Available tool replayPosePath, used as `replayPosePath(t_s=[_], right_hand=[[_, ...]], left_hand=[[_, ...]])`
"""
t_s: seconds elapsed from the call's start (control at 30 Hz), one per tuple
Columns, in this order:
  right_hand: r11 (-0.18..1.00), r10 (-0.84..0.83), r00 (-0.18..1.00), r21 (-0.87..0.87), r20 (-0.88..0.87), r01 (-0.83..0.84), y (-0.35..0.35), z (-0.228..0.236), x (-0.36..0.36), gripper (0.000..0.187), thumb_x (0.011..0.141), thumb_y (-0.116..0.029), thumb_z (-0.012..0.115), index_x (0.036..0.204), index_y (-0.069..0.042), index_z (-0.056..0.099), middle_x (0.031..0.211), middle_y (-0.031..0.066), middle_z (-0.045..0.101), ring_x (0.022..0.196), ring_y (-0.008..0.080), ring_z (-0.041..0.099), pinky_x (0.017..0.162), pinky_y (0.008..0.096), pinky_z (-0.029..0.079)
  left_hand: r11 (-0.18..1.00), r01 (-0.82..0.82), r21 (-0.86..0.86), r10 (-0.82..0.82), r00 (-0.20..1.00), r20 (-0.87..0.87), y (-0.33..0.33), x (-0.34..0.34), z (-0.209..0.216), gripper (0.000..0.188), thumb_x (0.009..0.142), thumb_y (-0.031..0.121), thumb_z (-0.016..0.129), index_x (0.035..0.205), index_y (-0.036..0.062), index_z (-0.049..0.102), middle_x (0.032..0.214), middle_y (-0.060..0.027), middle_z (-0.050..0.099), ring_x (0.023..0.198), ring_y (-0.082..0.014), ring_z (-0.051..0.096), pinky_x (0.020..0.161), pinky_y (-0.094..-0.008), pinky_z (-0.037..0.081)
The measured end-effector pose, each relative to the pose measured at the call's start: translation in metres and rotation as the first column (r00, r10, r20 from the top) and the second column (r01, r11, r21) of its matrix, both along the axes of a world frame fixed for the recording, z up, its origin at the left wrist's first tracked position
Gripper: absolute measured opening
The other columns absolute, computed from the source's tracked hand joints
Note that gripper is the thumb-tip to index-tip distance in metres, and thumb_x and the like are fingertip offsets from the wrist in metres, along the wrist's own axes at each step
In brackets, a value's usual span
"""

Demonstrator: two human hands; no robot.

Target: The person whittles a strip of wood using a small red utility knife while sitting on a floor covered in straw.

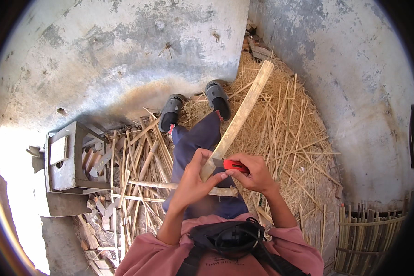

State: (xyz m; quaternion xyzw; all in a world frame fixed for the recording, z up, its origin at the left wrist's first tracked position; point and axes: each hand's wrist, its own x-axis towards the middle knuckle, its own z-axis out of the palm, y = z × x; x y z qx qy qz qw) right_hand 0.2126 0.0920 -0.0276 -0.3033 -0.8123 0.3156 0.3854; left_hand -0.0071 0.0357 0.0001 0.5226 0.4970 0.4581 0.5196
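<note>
My left hand (pixel 193 179) grips the near end of a long, flat bamboo slat (pixel 244 112), its fingers and thumb closed around it. The slat slants up and away to the right over the straw. In my right hand (pixel 255 175) is a red utility knife (pixel 236 166), held closed in the fingers. Its grey blade (pixel 218 162) points left and lies against the slat near my left fingers. A thin stick (pixel 223 191) rests across my lap, just below both hands.
Cut bamboo strips (pixel 145 161) lie heaped at my left, with straw and shavings (pixel 285 133) at the right. A wooden box frame (pixel 73 158) stands at the left. A bamboo fence panel (pixel 368 239) is at lower right. Stained walls (pixel 124 50) rise ahead and at the right.
</note>
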Motion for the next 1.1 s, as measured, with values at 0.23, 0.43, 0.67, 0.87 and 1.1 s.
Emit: replayPosePath(t_s=[0.23, 0.43, 0.67, 0.87, 1.1], right_hand=[[0.872, -0.248, 0.937, -0.478, -0.246, 0.106, 0.002, 0.005, -0.008, 0.026, 0.098, -0.02, 0.081, 0.114, -0.001, 0.07, 0.085, -0.001, 0.067, 0.072, 0.0046, 0.056, 0.066, 0.0225, 0.044], [0.814, -0.337, 0.878, -0.573, -0.34, 0.091, 0.008, 0.005, -0.016, 0.016, 0.1, -0.013, 0.079, 0.104, -0.001, 0.07, 0.084, -0.0042, 0.065, 0.073, 0.0005, 0.055, 0.065, 0.0203, 0.042], [0.721, -0.44, 0.768, -0.693, -0.466, -0.007, 0.012, 0.021, -0.01, 0.014, 0.103, -0.015, 0.075, 0.101, -0.004, 0.067, 0.071, -0.0065, 0.056, 0.057, 0.0013, 0.046, 0.053, 0.0206, 0.033], [0.652, -0.514, 0.589, -0.73, -0.624, -0.205, 0.018, 0.013, -0.006, 0.018, 0.107, -0.02, 0.07, 0.097, -0.01, 0.059, 0.065, -0.0093, 0.042, 0.049, 0.0028, 0.036, 0.047, 0.0232, 0.025], [0.49, -0.599, 0.422, -0.729, -0.68, -0.479, 0.016, -0.001, -0.032, 0.018, 0.11, -0.022, 0.067, 0.098, -0.011, 0.059, 0.068, -0.0087, 0.04, 0.05, 0.0024, 0.037, 0.048, 0.0221, 0.029]], left_hand=[[0.997, 0.043, 0.062, -0.039, 0.997, -0.06, 0.002, -0.002, -0.003, 0.039, 0.096, 0.004, 0.08, 0.128, 0.003, 0.058, 0.106, -0.0061, 0.069, 0.099, -0.0126, 0.063, 0.087, -0.0303, 0.052], [0.977, 0.052, 0.208, 0.02, 0.944, -0.331, 0.003, -0.002, 0.005, 0.043, 0.095, 0.009, 0.081, 0.133, 0.0017, 0.062, 0.094, -0.009, 0.07, 0.088, -0.0145, 0.068, 0.079, -0.0308, 0.053], [0.98, -0.045, 0.196, 0.106, 0.942, -0.317, -0.005, -0.006, 0.013, 0.06, 0.089, 0.015, 0.09, 0.141, 0.0031, 0.062, 0.109, -0.0135, 0.076, 0.097, -0.024, 0.075, 0.087, -0.0367, 0.058], [0.976, 0.081, 0.201, -0.004, 0.934, -0.357, -0.009, -0.019, 0.009, 0.074, 0.084, 0.019, 0.094, 0.147, 0.0033, 0.058, 0.129, -0.0165, 0.074, 0.117, -0.0309, 0.075, 0.097, -0.0415, 0.059], [0.971, -0.066, 0.228, 0.179, 0.835, -0.521, -0.009, 0.007, 0.035, 0.06, 0.093, 0.021, 0.085, 0.143, 0.0034, 0.06, 0.116, -0.0173, 0.073, 0.101, -0.0353, 0.074, 0.086, -0.0446, 0.058]])
